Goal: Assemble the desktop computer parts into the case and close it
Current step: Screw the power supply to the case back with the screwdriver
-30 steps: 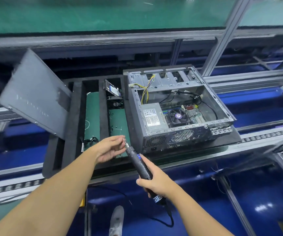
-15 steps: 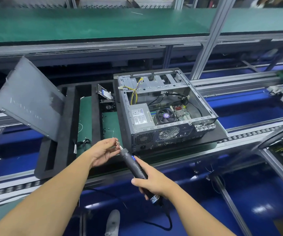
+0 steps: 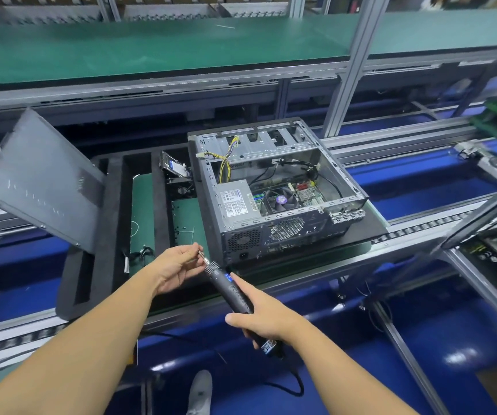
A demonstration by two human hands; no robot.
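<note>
Both forearms bare, reaching forward and meeting low in front of me.

Right hand (image 3: 266, 320): fingers wrapped round the lower barrel of a black pen-shaped electric screwdriver (image 3: 230, 290). Index finger lies straight along the barrel, its tip just by a small blue light. Tool is tilted, nose up and to the left, butt end down by my wrist. A black cord (image 3: 298, 384) loops away below it.

Left hand (image 3: 175, 269): palm turned towards the right, thumb and fingertips pinched on the metal bit (image 3: 201, 255) at the nose. Whether a screw sits between the fingertips, cannot tell.

Grey steel computer case (image 3: 271, 235) lies just beyond the hands and to their right, open side up, rear panel towards me. It sits on a black foam tray (image 3: 112, 211) carried by the conveyor surface (image 3: 406, 238).

Inside the case:
- boxy grey power supply (image 3: 236, 202) at the near left
- black cooler fan (image 3: 280, 200) just beside it
- yellow-and-black wire bundle (image 3: 226, 157) further back

Dark grey flat side panel (image 3: 44, 181) stands tilted at the tray's left edge, well beyond and left of the left hand. Case not closed.

A silver hard drive (image 3: 175, 169) leans in a tray slot straight beyond the left hand, beside the case's left wall. Green-matted shelf (image 3: 151, 46) far beyond everything.
</note>
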